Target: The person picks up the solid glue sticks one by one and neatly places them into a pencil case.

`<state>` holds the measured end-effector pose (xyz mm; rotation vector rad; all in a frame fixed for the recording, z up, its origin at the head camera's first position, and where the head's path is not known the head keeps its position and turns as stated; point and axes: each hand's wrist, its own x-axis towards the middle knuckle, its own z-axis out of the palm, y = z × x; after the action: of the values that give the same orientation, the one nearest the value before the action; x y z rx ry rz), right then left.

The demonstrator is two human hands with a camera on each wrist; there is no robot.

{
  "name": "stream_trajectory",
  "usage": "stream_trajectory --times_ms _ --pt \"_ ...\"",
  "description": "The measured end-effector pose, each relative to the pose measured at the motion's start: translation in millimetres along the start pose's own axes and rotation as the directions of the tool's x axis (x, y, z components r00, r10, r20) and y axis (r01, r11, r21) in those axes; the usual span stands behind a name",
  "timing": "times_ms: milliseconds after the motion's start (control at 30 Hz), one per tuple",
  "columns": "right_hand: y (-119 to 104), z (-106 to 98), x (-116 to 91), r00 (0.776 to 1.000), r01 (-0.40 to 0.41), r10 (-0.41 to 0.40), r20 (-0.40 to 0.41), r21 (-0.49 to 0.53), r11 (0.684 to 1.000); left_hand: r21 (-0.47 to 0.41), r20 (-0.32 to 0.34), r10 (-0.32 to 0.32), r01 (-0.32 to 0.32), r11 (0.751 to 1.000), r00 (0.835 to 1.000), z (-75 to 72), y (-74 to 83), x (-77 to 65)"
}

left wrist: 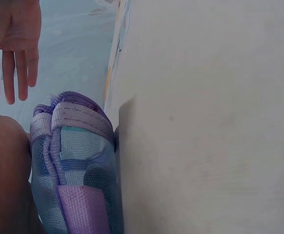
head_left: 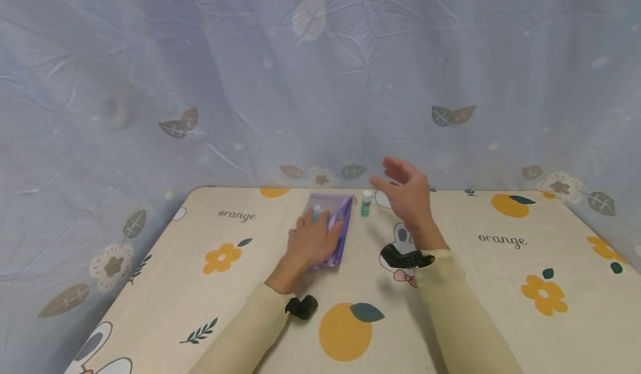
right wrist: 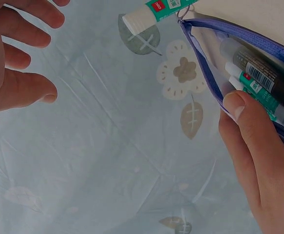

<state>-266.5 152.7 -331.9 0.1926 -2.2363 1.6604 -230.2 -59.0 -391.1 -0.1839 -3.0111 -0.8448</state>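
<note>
A purple zip pouch with mesh sides lies on the table, its zip side gaping in the right wrist view. My left hand grips the pouch, the thumb at the zipped rim and the other fingers along the outside. Inside sit small green sticks with white ends, like glue sticks, and a grey-and-black tube. Just right of the pouch, a green glue stick with a white cap is on the table. My right hand is raised right of that stick, fingers apart, holding nothing.
A cream tablecloth printed with oranges, flowers and rabbits covers the table. Behind the far table edge hangs a blue-grey patterned curtain. Black wrist devices are worn at both sleeves.
</note>
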Motion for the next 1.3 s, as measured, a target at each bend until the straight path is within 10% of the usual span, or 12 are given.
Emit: stream_trajectory --times_ms 1300 --pt "32.3 14.5 -1.3 0.986 -0.143 0.148 0.074 -0.074 0.987 0.005 -0.022 0.021 -0.021 1.0 1.0 2.1 -2.0 -0.6"
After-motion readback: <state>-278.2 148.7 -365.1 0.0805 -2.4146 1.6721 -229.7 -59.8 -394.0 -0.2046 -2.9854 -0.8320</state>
